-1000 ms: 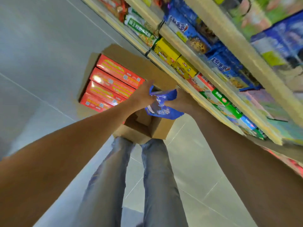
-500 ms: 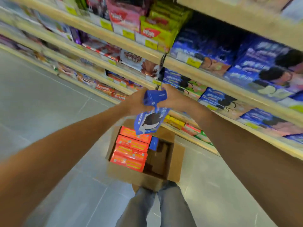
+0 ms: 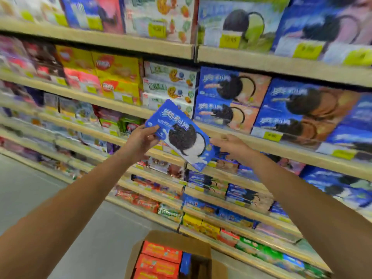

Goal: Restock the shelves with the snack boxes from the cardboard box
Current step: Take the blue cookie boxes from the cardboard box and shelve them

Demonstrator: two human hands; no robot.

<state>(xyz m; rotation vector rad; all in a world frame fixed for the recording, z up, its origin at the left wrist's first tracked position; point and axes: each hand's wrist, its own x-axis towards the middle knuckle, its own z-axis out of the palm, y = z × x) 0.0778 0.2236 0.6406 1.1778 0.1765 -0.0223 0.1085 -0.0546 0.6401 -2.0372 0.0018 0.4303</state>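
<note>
Blue is the one cookie box (image 3: 181, 135) I have up in front of the shelves (image 3: 281, 66). It is tilted, its long axis running from upper left down to lower right, printed face towards me. My left hand (image 3: 141, 140) grips its upper-left end. My right hand (image 3: 229, 144) meets the lower-right edge; I cannot tell whether it grips. Low down, in the cardboard box (image 3: 201, 245), I count three orange boxes (image 3: 161, 252) and one blue box (image 3: 185, 262) standing on edge beside them.

Single head-worn wide-angle view, facing forward at stocked shelves (image 3: 128, 44), close range, slightly downward
</note>
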